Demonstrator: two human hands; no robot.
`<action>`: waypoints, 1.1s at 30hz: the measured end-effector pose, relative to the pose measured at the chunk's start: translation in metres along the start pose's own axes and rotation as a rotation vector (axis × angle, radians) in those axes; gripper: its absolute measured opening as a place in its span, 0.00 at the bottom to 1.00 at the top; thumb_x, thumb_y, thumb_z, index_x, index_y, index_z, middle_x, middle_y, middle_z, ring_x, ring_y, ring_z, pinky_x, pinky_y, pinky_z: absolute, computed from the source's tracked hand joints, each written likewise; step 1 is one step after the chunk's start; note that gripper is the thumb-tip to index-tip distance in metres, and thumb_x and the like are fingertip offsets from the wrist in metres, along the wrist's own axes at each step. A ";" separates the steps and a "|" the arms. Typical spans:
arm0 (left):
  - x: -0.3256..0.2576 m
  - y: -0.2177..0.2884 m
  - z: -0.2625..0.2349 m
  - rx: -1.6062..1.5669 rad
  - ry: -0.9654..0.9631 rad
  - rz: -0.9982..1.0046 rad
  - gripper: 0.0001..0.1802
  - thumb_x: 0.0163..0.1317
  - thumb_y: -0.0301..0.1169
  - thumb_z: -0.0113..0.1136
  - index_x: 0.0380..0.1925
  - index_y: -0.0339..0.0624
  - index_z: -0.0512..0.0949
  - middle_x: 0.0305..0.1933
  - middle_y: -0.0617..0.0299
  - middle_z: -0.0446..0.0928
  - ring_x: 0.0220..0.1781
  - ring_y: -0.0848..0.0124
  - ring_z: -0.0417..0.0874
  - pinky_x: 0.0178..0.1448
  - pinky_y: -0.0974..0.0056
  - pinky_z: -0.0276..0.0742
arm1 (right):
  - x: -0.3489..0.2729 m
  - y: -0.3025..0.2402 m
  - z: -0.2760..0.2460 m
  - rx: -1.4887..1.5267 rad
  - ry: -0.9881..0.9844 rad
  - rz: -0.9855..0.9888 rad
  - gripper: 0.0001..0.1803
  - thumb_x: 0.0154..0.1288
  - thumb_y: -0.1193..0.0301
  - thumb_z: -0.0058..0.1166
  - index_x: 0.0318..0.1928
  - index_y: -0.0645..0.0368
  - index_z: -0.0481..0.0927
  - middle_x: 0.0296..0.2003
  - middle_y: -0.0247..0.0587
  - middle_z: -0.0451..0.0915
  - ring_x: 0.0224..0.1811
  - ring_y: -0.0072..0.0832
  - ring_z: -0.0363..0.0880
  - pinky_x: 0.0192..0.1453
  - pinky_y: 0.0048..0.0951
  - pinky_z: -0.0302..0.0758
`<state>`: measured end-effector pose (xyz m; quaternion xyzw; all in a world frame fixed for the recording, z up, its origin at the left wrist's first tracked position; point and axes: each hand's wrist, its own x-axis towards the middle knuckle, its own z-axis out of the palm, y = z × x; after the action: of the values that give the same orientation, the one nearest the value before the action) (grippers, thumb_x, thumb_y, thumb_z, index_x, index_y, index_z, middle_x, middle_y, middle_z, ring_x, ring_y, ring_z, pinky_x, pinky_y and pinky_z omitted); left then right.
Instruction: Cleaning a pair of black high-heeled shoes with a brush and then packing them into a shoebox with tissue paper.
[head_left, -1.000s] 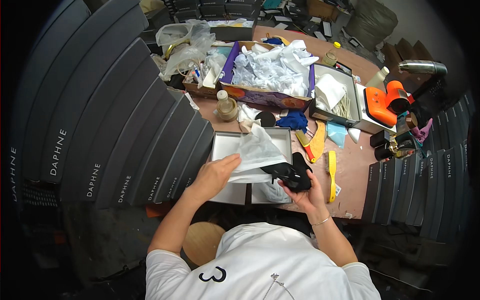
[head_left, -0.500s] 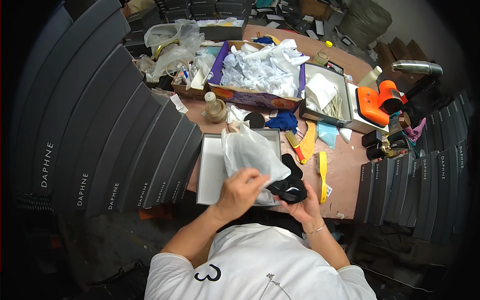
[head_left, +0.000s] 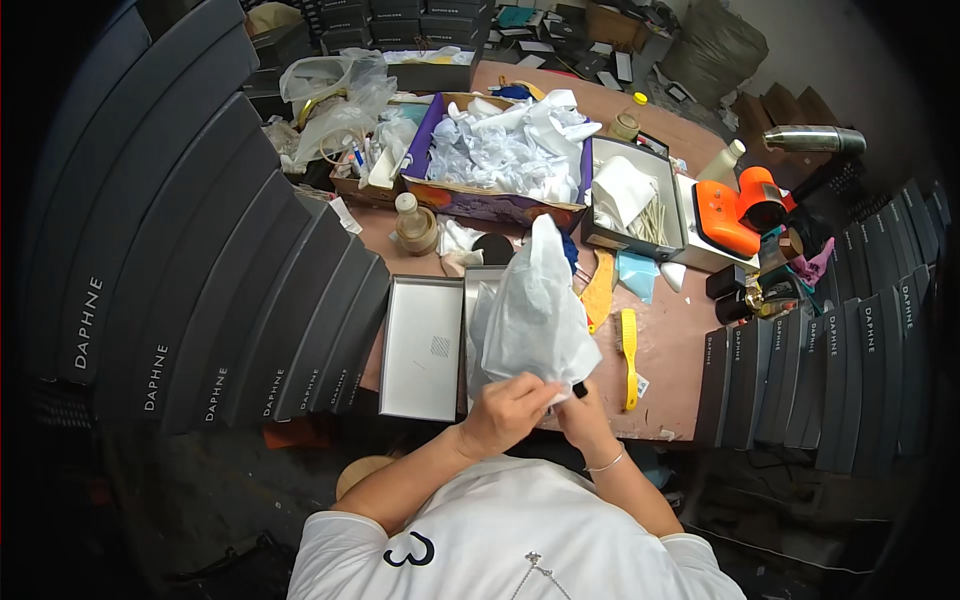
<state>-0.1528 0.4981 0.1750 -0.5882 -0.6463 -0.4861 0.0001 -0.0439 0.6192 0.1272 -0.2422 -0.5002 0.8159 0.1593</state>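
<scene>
My left hand (head_left: 507,410) and my right hand (head_left: 582,412) together pinch the lower end of a white tissue-paper sheet (head_left: 535,310) that stands up over an open grey shoe box (head_left: 478,300). A black shoe is wrapped inside the paper; only a small black tip (head_left: 580,389) shows by my right fingers. The box's grey lid (head_left: 422,347) lies flat to the left of my hands.
A yellow brush (head_left: 629,355) lies right of the box. Behind it stands a purple carton full of crumpled white paper (head_left: 505,150), a tape roll (head_left: 415,228), an orange tool (head_left: 735,210) and a metal flask (head_left: 812,138). Stacked dark shoe boxes (head_left: 200,270) line the left, and dark shoe boxes (head_left: 850,350) line the right.
The paper has been drawn over the black shoe, which was plainly visible in my right hand before. Both hands have come together at the paper's lower end.
</scene>
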 end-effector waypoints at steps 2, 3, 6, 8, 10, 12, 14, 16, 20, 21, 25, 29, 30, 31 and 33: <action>-0.017 0.010 -0.008 -0.083 -0.214 0.048 0.21 0.51 0.28 0.70 0.46 0.37 0.78 0.40 0.55 0.77 0.38 0.61 0.81 0.41 0.61 0.78 | 0.001 -0.012 -0.013 0.480 -0.064 0.237 0.25 0.68 0.66 0.52 0.63 0.61 0.66 0.55 0.43 0.75 0.56 0.33 0.75 0.60 0.36 0.74; -0.016 0.011 -0.017 -0.036 -0.026 -0.040 0.24 0.53 0.32 0.69 0.50 0.37 0.76 0.43 0.54 0.76 0.42 0.60 0.80 0.45 0.59 0.76 | -0.002 -0.013 -0.018 0.448 -0.054 0.206 0.27 0.68 0.65 0.52 0.64 0.62 0.65 0.57 0.43 0.74 0.57 0.34 0.75 0.61 0.37 0.73; -0.015 -0.010 -0.041 -0.255 0.448 -0.507 0.31 0.58 0.41 0.67 0.56 0.37 0.71 0.52 0.51 0.74 0.52 0.57 0.77 0.55 0.55 0.74 | -0.014 -0.026 -0.022 0.383 -0.097 0.137 0.33 0.67 0.63 0.55 0.67 0.63 0.61 0.61 0.43 0.70 0.62 0.34 0.71 0.64 0.38 0.71; -0.030 -0.079 -0.033 -0.912 0.617 -1.067 0.29 0.60 0.42 0.65 0.56 0.36 0.71 0.55 0.51 0.73 0.56 0.56 0.75 0.58 0.55 0.73 | -0.022 -0.016 -0.036 0.287 -0.213 0.157 0.30 0.68 0.63 0.53 0.66 0.62 0.63 0.60 0.43 0.71 0.61 0.35 0.72 0.64 0.40 0.71; -0.042 -0.112 -0.027 -1.254 0.742 -1.231 0.25 0.63 0.40 0.62 0.55 0.37 0.71 0.55 0.53 0.74 0.57 0.58 0.75 0.59 0.56 0.74 | -0.023 -0.015 -0.034 0.191 -0.287 0.191 0.29 0.68 0.64 0.52 0.66 0.61 0.64 0.61 0.42 0.71 0.61 0.34 0.72 0.64 0.40 0.71; -0.042 -0.120 -0.021 -1.248 0.812 -1.061 0.20 0.64 0.36 0.60 0.53 0.37 0.73 0.51 0.55 0.77 0.53 0.61 0.78 0.57 0.58 0.75 | -0.026 -0.013 -0.026 0.235 -0.147 0.168 0.29 0.68 0.64 0.52 0.66 0.61 0.63 0.61 0.42 0.71 0.61 0.34 0.72 0.64 0.40 0.71; -0.044 -0.120 -0.034 -1.350 0.849 -1.093 0.18 0.66 0.34 0.56 0.52 0.35 0.73 0.50 0.57 0.78 0.52 0.65 0.79 0.58 0.59 0.75 | -0.029 -0.016 -0.011 0.271 0.035 0.112 0.31 0.68 0.63 0.51 0.68 0.58 0.60 0.64 0.42 0.68 0.63 0.35 0.69 0.66 0.40 0.69; -0.045 -0.103 -0.031 -1.358 0.745 -0.986 0.24 0.67 0.41 0.54 0.57 0.37 0.70 0.56 0.56 0.75 0.58 0.63 0.75 0.64 0.54 0.69 | -0.034 -0.009 -0.005 0.321 0.045 0.087 0.31 0.69 0.63 0.51 0.68 0.57 0.59 0.65 0.42 0.66 0.65 0.35 0.68 0.66 0.40 0.69; -0.067 -0.024 0.001 -1.291 0.138 -1.087 0.37 0.67 0.55 0.51 0.68 0.45 0.56 0.67 0.60 0.64 0.68 0.66 0.63 0.69 0.48 0.59 | -0.024 -0.007 0.011 0.355 -0.034 0.029 0.35 0.66 0.67 0.55 0.69 0.58 0.56 0.65 0.43 0.64 0.65 0.35 0.66 0.66 0.41 0.68; -0.064 -0.012 0.006 -1.244 -0.069 -1.160 0.32 0.68 0.54 0.49 0.63 0.44 0.64 0.63 0.60 0.69 0.64 0.65 0.69 0.67 0.53 0.63 | -0.021 -0.005 0.014 0.354 -0.072 0.014 0.36 0.64 0.68 0.57 0.69 0.58 0.56 0.65 0.43 0.64 0.65 0.35 0.66 0.66 0.41 0.69; -0.057 -0.003 0.024 -1.200 -0.304 -0.828 0.21 0.73 0.43 0.46 0.29 0.36 0.77 0.33 0.60 0.78 0.40 0.69 0.79 0.52 0.64 0.72 | 0.001 0.016 0.003 0.163 0.005 -0.004 0.32 0.63 0.69 0.59 0.64 0.64 0.62 0.59 0.45 0.71 0.60 0.35 0.72 0.62 0.37 0.72; -0.041 0.019 0.017 -0.653 -0.608 -0.633 0.16 0.66 0.40 0.58 0.36 0.35 0.76 0.38 0.54 0.76 0.44 0.66 0.78 0.51 0.62 0.73 | 0.043 0.008 0.008 0.611 0.100 0.063 0.27 0.66 0.72 0.56 0.64 0.59 0.65 0.58 0.39 0.73 0.59 0.33 0.73 0.64 0.37 0.70; -0.046 0.011 0.005 -0.408 -0.293 -0.625 0.19 0.63 0.41 0.61 0.42 0.35 0.75 0.42 0.53 0.75 0.47 0.65 0.77 0.53 0.62 0.73 | 0.046 0.006 0.005 0.628 0.068 0.057 0.27 0.66 0.72 0.55 0.64 0.57 0.65 0.58 0.36 0.73 0.60 0.33 0.72 0.65 0.37 0.69; -0.047 0.005 -0.003 -0.159 0.019 -0.600 0.23 0.61 0.41 0.64 0.49 0.36 0.73 0.46 0.53 0.75 0.50 0.65 0.77 0.54 0.62 0.73 | 0.047 0.002 0.004 0.569 0.062 0.033 0.27 0.66 0.71 0.56 0.64 0.57 0.65 0.58 0.36 0.73 0.60 0.33 0.72 0.64 0.37 0.69; -0.042 -0.008 0.009 -0.399 0.150 -0.816 0.34 0.58 0.42 0.67 0.58 0.36 0.64 0.52 0.52 0.72 0.55 0.66 0.74 0.57 0.62 0.72 | 0.045 0.000 0.008 0.441 0.040 0.001 0.27 0.66 0.70 0.56 0.64 0.56 0.65 0.58 0.37 0.72 0.60 0.33 0.72 0.64 0.38 0.70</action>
<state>-0.1411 0.4732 0.1409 -0.2375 -0.7170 -0.6026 -0.2577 -0.0858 0.6355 0.1201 -0.2178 -0.3063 0.9008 0.2177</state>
